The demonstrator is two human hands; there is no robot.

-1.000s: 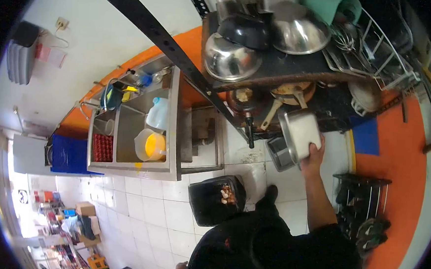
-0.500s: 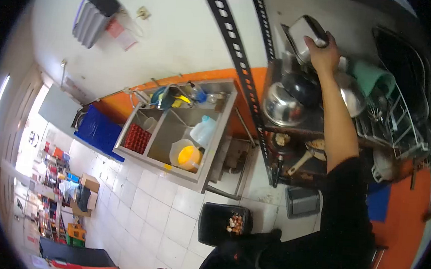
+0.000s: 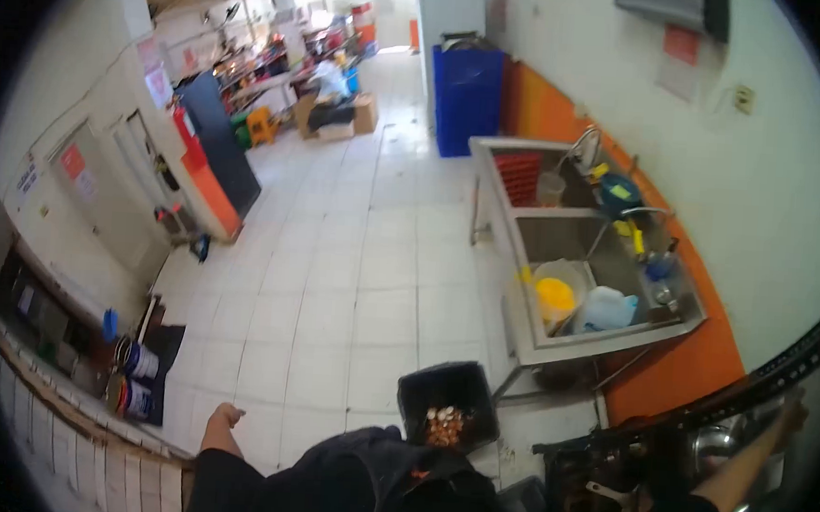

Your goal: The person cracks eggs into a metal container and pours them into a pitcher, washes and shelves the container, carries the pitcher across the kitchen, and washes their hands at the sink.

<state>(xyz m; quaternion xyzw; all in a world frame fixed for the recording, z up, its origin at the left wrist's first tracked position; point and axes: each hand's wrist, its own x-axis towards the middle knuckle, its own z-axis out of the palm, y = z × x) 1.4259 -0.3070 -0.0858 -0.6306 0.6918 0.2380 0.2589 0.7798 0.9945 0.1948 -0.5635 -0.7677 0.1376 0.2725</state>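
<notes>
At the lower left, my left hand (image 3: 226,414) hangs over the tiled floor, small in view, with a finger sticking out and nothing visible in it. Far off at the right edge, my right hand (image 3: 793,413) reaches over the rack with metal bowls (image 3: 716,446). Its fingers are blurred and dark there, and I cannot make out whether it holds anything. Below that arm, a pan handle (image 3: 609,493) shows on the lower shelf.
A black bin (image 3: 450,376) with eggshells stands before me. Right of it is a steel sink (image 3: 523,254) holding a yellow-bottomed tub (image 3: 555,301), a pale jug (image 3: 606,310) and red trays (image 3: 516,178). Paint buckets (image 3: 137,359) stand at left; a blue cabinet (image 3: 466,100) is behind.
The view has swung left toward the room. My right hand lifted the rectangular metal pan from low down to above the bowls; now that pan cannot be made out. My left hand shows more fully.
</notes>
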